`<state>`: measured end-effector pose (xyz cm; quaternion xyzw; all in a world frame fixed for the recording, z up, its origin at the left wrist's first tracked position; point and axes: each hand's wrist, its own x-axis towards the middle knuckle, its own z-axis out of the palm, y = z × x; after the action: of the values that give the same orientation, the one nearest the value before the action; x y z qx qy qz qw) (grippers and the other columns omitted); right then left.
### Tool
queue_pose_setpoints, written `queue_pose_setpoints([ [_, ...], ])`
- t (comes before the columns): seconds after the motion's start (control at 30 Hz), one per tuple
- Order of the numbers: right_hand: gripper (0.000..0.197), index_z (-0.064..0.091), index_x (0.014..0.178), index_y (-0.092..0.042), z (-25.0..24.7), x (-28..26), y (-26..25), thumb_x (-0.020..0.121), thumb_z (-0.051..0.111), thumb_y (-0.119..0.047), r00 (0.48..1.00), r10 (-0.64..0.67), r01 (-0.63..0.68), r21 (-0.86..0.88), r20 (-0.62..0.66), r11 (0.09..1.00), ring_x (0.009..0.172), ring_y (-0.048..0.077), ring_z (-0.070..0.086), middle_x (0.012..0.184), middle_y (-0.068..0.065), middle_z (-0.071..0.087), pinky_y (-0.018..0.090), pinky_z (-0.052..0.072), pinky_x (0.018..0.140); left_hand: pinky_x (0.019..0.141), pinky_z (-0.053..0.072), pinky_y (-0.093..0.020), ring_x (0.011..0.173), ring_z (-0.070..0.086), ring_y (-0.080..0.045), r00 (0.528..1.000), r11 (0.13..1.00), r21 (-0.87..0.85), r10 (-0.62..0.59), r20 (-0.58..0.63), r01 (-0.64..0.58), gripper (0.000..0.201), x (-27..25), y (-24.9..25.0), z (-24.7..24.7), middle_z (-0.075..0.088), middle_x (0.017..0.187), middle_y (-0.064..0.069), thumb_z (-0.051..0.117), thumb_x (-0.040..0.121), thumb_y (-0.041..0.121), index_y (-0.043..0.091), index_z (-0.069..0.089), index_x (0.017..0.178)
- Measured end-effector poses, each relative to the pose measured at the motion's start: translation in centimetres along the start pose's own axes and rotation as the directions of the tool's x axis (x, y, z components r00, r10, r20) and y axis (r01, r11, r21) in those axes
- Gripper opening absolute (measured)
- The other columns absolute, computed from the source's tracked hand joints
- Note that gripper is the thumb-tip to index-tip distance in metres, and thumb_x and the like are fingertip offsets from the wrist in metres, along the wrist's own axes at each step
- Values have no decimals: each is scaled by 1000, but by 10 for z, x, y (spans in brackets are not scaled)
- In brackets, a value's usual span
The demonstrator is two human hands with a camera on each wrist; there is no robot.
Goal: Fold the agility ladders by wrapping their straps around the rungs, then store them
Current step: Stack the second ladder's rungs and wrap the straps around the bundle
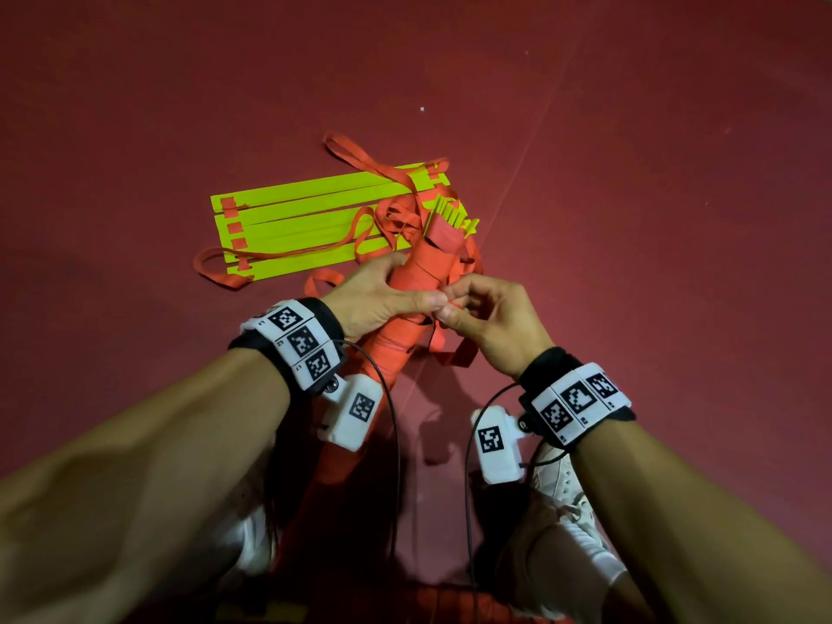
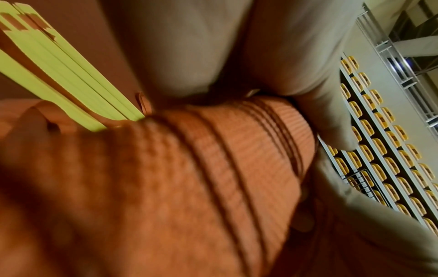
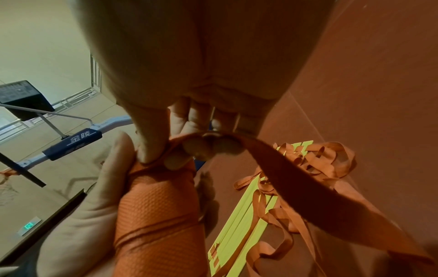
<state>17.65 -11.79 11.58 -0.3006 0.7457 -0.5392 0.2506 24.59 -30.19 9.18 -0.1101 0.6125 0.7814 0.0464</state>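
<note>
A bundle of yellow rungs wound in orange strap (image 1: 412, 281) stands tilted over the red floor, yellow rung ends (image 1: 450, 213) poking out at the far end. My left hand (image 1: 382, 295) grips the wrapped bundle (image 2: 213, 168) around its middle. My right hand (image 1: 477, 313) pinches the loose orange strap (image 3: 296, 180) right against the bundle (image 3: 156, 215), beside my left thumb. A second ladder lies flat behind them, its yellow rungs (image 1: 315, 218) side by side with orange straps (image 1: 378, 227) tangled over them.
My white shoes (image 1: 562, 493) stand on the red floor (image 1: 630, 173) below my hands. Loose strap loops (image 1: 216, 268) trail left of the flat ladder. A thin line (image 1: 517, 173) runs across the floor. The left wrist view shows rows of yellow seats (image 2: 379, 150).
</note>
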Motion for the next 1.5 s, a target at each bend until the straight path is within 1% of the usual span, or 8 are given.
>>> queue_pose_setpoints([
  [0.23, 15, 68, 85, -13, 2, 2, 6, 85, 78, -24, 997, 40, -43, -48, -61, 998, 61, 13, 54, 71, 0, 66, 32, 44, 58, 88, 57, -44, 89, 70, -25, 1000, 999, 26, 24, -14, -24, 55, -3, 5, -6, 75, 98, -9, 86, 56, 37, 14, 73, 104],
  [0.47, 45, 65, 83, -9, 8, -1, 2, 82, 65, -54, 993, 118, -120, -138, -22, 983, 47, 6, 48, 61, -7, 60, 17, 36, 42, 77, 58, -31, 84, 73, -17, 998, 999, -41, 17, -64, -20, 62, 0, 4, -7, 77, 93, -6, 85, 51, 35, 13, 71, 107],
  [0.7, 58, 58, 71, -6, 11, 4, -4, 73, 76, -62, 987, 37, -75, -251, -154, 965, 53, 10, 46, 56, 4, 55, 30, 37, 51, 63, 54, -23, 65, 63, -14, 997, 974, -225, -3, -81, -15, 30, -3, 3, 2, 70, 78, -7, 58, 74, 15, 2, 67, 99],
  [0.83, 52, 55, 66, -8, 10, 4, -5, 76, 78, -54, 981, -14, -53, -338, -193, 939, 48, 5, 35, 50, -12, 42, 23, 29, 50, 69, 58, -28, 76, 67, -18, 999, 965, -262, -7, -36, -3, 39, -5, 3, 5, 69, 92, -12, 65, 78, 15, 1, 63, 114],
  [1.03, 19, 65, 83, -14, 8, 1, 3, 87, 71, -31, 999, 3, -11, -177, -48, 984, 68, 20, 63, 69, -9, 65, 42, 51, 69, 74, 59, -30, 84, 72, -15, 999, 975, -221, 26, -26, -31, 55, -2, 1, -8, 75, 96, -4, 91, 65, 23, 11, 66, 113],
  [1.13, 7, 65, 88, -12, 8, -1, 4, 94, 66, -14, 1000, 13, -14, -98, -12, 995, 61, 2, 58, 75, -1, 66, 21, 46, 60, 76, 59, -30, 85, 73, -15, 999, 973, -227, 29, -38, -37, 93, -1, 0, -13, 76, 96, -3, 101, 38, 48, 11, 66, 116],
  [1.23, 10, 63, 89, -13, 13, -3, 0, 98, 61, -17, 994, 108, -108, -4, 24, 994, 51, -1, 48, 80, 10, 62, 16, 39, 49, 76, 60, -32, 83, 73, -18, 999, 966, -254, 35, -42, -45, 102, -1, -3, -14, 76, 95, -6, 101, 37, 50, 8, 61, 121],
  [1.5, 37, 61, 67, -1, 13, -4, -1, 92, 71, -27, 996, 68, -72, -72, -56, 995, 48, 8, 42, 53, -4, 53, 24, 35, 50, 77, 57, -29, 83, 71, -13, 999, 985, -174, 15, -28, -19, 31, -4, -1, -8, 75, 93, 0, 74, 84, 25, 15, 65, 113],
])
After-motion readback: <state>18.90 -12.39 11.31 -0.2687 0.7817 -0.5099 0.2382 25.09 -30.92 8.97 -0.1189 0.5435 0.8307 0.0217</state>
